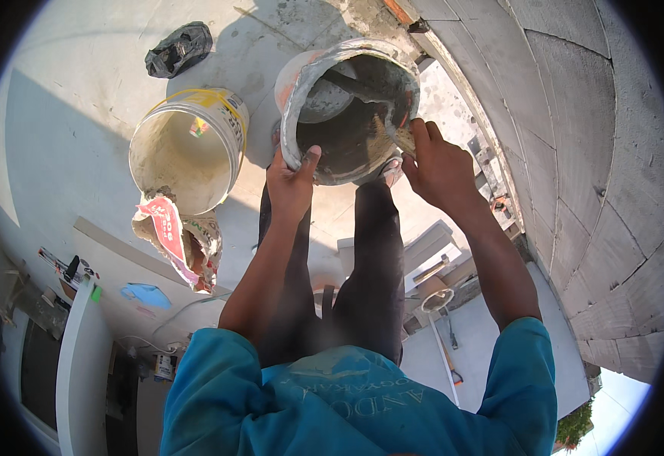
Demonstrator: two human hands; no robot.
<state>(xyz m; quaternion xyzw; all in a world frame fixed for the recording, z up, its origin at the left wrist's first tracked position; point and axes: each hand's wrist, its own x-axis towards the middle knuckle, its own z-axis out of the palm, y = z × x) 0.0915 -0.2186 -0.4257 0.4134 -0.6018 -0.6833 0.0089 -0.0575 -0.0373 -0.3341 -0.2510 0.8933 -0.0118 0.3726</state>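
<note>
A mortar-crusted bucket is tilted with its mouth toward me, between and beyond my knees. Dark grey material coats its inside. My left hand is closed on the near left rim, thumb over the edge. At the right rim my right hand is closed around a tan, mortar-smeared tool that reaches into the bucket. Its working end is partly hidden, and I cannot make out its exact kind.
Left of the bucket lies a white bucket with a yellow handle, beside a torn paper sack. A black plastic bag is farther off. A grey block wall rises at right. Tools, including a hand saw, lie behind me.
</note>
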